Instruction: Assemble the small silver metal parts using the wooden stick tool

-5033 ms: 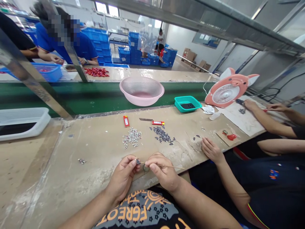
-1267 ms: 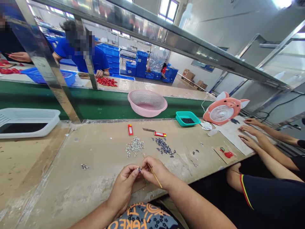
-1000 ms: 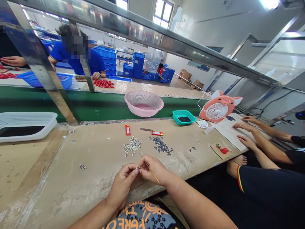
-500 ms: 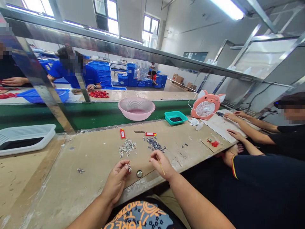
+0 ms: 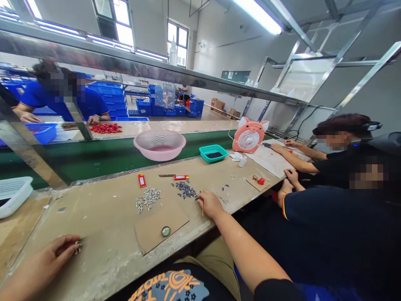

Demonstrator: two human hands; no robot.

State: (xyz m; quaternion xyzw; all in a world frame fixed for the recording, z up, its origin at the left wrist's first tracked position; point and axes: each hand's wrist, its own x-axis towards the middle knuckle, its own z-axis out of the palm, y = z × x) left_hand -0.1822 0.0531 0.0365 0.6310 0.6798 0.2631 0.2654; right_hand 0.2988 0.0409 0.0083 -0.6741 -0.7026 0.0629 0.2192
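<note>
My left hand (image 5: 52, 261) is at the left of the bench, thumb and fingers drawn together at a few small silvery pieces (image 5: 78, 247); whether one is in the pinch is hard to see. Held in my right hand (image 5: 212, 205) is a thin wooden stick (image 5: 203, 207), pointing down. The fingertips of that hand touch the near edge of a pile of small dark pieces (image 5: 186, 190). Left of it lies a pile of small silver-white pieces (image 5: 148, 198). A bottle cap (image 5: 166, 231) rests on a cardboard piece (image 5: 150, 236) between my hands.
Two red lighters, one upright (image 5: 142, 180), one sideways (image 5: 181, 177) beside a blade (image 5: 167, 175), lie behind the piles. Further back are a pink basin (image 5: 159, 155), a teal tray (image 5: 214, 158) and a pig-shaped fan (image 5: 249, 136). Co-workers sit at right and opposite.
My left hand has moved left, away from the bottle cap, to the small silvery pieces. My right hand has come to the dark pile with the stick. The view has turned right.
</note>
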